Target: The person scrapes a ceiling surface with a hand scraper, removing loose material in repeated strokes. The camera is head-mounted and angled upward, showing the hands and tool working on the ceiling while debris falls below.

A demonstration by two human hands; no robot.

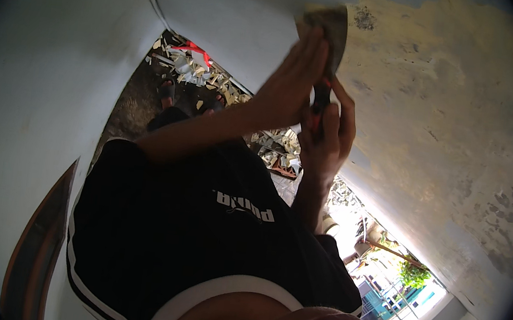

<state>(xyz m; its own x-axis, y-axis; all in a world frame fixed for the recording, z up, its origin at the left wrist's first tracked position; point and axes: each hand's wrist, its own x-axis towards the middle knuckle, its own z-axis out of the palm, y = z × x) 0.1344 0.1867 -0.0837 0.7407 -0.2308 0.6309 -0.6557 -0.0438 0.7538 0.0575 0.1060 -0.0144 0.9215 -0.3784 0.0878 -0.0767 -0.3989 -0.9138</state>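
Wall (438,117): large plaster face, yellowed and mottled with dark spots, white paint remaining at its upper left; this is the landmark.
Floor debris (197,71): pale chips heaped along the wall's foot, well below the working spot.
Scraper (331,32): broad flat blade pressed against the wall at the paint boundary, dark handle with red below. Probably light and stiff, thin edge likely springy; best held by the handle.
Right hand (329,136): grip closed around the handle.
Left hand (294,79): fingers flat on the blade's back, pressing wallward.
Open wall extends right and downward; a corner seam lies left.
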